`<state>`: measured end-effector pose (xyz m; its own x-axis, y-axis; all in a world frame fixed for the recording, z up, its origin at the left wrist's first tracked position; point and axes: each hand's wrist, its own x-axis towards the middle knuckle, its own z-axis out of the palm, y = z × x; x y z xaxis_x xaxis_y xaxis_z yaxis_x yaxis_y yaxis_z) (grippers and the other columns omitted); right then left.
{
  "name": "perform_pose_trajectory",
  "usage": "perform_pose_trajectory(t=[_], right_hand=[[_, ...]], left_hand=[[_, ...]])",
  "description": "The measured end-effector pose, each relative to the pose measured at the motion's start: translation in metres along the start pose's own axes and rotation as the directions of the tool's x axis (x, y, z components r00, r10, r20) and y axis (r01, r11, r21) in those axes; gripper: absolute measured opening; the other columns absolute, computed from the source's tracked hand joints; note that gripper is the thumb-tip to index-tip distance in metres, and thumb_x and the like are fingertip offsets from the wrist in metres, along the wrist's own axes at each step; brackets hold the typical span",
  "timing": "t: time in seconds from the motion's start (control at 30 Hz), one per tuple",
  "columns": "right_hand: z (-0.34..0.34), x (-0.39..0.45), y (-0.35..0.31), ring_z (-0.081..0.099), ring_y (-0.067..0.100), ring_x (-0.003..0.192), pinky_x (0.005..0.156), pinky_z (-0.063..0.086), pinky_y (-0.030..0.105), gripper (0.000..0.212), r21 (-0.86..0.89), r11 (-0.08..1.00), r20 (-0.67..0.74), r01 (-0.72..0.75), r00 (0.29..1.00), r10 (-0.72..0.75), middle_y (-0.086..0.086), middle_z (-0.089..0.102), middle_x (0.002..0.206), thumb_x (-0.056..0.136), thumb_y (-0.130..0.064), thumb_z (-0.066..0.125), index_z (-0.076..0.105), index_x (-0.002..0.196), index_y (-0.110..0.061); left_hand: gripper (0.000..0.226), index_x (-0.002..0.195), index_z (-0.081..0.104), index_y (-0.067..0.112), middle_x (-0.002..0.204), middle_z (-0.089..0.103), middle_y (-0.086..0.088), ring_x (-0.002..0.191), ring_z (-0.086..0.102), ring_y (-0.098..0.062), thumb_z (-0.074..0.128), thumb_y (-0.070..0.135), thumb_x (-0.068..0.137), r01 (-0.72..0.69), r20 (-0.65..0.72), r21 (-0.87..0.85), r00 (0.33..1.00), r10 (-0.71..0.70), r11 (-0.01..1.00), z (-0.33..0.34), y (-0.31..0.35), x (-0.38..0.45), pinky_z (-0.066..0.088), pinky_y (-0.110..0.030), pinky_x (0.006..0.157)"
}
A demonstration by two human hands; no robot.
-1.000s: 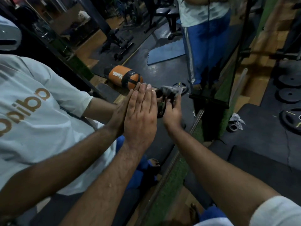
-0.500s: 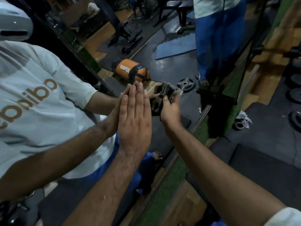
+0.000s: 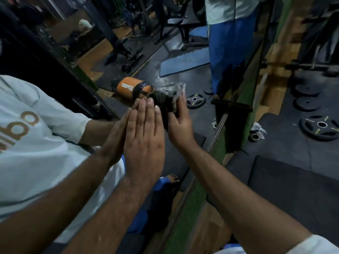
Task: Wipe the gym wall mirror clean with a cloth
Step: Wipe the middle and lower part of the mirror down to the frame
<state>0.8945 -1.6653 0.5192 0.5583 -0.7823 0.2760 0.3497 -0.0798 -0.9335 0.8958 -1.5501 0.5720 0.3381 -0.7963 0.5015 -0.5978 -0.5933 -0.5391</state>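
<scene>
My left hand lies flat, fingers straight, against the wall mirror. My right hand grips the bunched dark cloth, pressed to the glass beside it.

cloth blurred, mostly behind right hand

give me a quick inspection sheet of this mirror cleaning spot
surface: wall mirror, reflecting the gym and the person
job's things: dark cloth, bunched against the glass
clutter: crumpled wrapper and weight plate on the floor mat
grippers: left hand flat on the mirror, fingers straight; right hand grips the cloth
cables: nothing seen
surroundings: green turf strip along the mirror base; orange bag seen in reflection
</scene>
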Motion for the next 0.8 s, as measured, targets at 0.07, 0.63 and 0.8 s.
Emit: perform_pose_trajectory(t=[0.07,0.63,0.8], right_hand=[[0.001,-0.018,0.016,0.02,0.008,0.158,0.125,0.024,0.022,0.073,-0.079,0.993,0.055,0.084,0.995,-0.08,-0.01,0.026,0.169,0.094,-0.007,0.045,0.027,0.162,-0.026],[0.026,-0.077,0.047,0.059,0.028,0.131,0.097,0.048,0.033,0.051,0.056,0.857,-0.188,-0.512,0.838,0.513,0.009,0.06,0.146,0.109,-0.03,0.049,0.038,0.159,-0.026],[0.047,-0.092,0.011,0.05,0.02,0.143,0.114,0.044,0.04,0.062,0.029,0.995,-0.001,-0.093,0.996,0.093,0.002,0.045,0.162,0.098,-0.046,0.051,0.037,0.157,-0.035]], left_hand=[[0.064,0.158,0.015,-0.002,0.166,0.011,-0.022,0.155,0.006,-0.035,0.036,0.02,0.101,-0.049,-0.005,0.063,0.999,0.049,0.997,0.002,-0.006,-0.005,-0.002,-0.046,0.126],[0.065,0.157,0.022,0.0,0.166,0.015,-0.023,0.155,0.009,-0.035,0.045,0.016,0.098,0.011,-0.028,-0.127,1.0,-0.015,0.992,-0.015,-0.027,-0.09,0.0,-0.047,0.127],[0.071,0.159,0.005,-0.003,0.167,-0.002,-0.023,0.155,-0.006,-0.035,0.035,0.022,0.099,0.009,0.042,0.006,0.999,-0.009,1.0,-0.012,-0.039,-0.109,-0.01,-0.046,0.125]])
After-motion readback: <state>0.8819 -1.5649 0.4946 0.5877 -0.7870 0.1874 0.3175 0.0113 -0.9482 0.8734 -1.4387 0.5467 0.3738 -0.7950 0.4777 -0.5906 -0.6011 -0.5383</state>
